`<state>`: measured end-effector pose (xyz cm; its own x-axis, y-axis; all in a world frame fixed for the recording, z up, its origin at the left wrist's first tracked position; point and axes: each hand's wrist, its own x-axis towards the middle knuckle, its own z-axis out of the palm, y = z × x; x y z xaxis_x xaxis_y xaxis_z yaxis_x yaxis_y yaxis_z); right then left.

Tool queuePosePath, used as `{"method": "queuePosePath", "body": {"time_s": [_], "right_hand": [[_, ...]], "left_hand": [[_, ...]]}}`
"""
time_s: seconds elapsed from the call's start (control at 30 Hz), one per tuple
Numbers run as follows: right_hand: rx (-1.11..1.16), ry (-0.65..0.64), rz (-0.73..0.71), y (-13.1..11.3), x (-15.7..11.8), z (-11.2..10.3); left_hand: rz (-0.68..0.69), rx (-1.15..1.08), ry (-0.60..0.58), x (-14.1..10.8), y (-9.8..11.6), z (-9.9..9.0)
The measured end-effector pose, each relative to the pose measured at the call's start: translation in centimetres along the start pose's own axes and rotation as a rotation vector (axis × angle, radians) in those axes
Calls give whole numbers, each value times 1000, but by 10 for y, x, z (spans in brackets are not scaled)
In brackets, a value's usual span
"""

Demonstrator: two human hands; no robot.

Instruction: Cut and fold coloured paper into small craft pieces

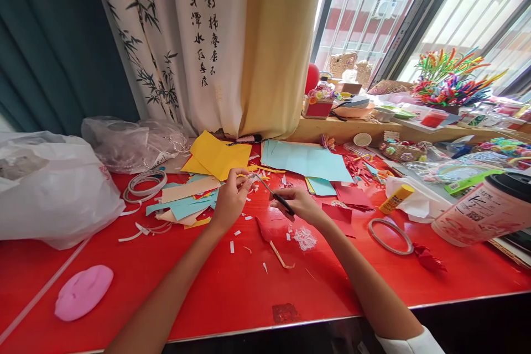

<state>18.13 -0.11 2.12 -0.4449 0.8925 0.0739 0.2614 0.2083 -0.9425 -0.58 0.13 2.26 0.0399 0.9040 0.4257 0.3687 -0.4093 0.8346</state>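
Observation:
My left hand [233,199] is pinched on a small white piece [252,178], partly hidden by the fingers. My right hand [299,206] holds black-handled scissors [284,203], whose blades point up-left to the white piece. Below the hands, a red folded paper shape with a tan stem [277,251] lies on the red table [232,298]. Beside it is a small heap of white shreds [305,238], and white paper scraps are scattered around. Yellow paper [219,156] and light blue sheets [307,161] lie beyond the hands.
Plastic bags [62,188], tape rolls [145,185] and a pink lump [84,292] are at the left. Rightward are red paper squares [352,197], a glue stick [396,199], a tape ring [390,236] and a large cup [483,210]. Craft items line the windowsill.

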Motion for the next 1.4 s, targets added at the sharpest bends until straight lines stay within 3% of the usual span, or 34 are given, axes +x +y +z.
{"method": "queuePosePath", "body": {"time_s": [0.2,0.3,0.37,0.47,0.53,0.6,0.77,0.83,0.97,1.03,1.2,1.4], "right_hand": [[-161,28,-20,2,3,0],[-437,165,-50,9,5,-10],[-615,310,-46,12,4,-22],[-801,510,-43,13,1,-38],[-910,563,-34,11,-1,-41],[-1019,555,-34,10,-1,-36],[-1199,450,-77,15,3,-20],[-1249,403,-105,18,4,-18],[-1334,304,-193,15,1,-16],[-1380,285,-258,10,-2,-13],[-1443,258,-393,6,-5,-8],[-1441,206,-426,10,-2,-9]], "left_hand": [[36,195,15,2,-6,0],[145,398,36,4,-10,-5],[177,495,120,7,-12,-11],[141,382,194,12,-12,-18],[153,228,106,12,-12,-14],[217,195,-59,7,-16,-4],[531,625,-420,-9,-34,22],[568,694,-393,-9,-37,23],[526,712,-82,-1,-30,10],[556,740,4,4,-26,3],[703,867,-38,8,-24,-5],[731,914,-54,8,-26,-5]]}}
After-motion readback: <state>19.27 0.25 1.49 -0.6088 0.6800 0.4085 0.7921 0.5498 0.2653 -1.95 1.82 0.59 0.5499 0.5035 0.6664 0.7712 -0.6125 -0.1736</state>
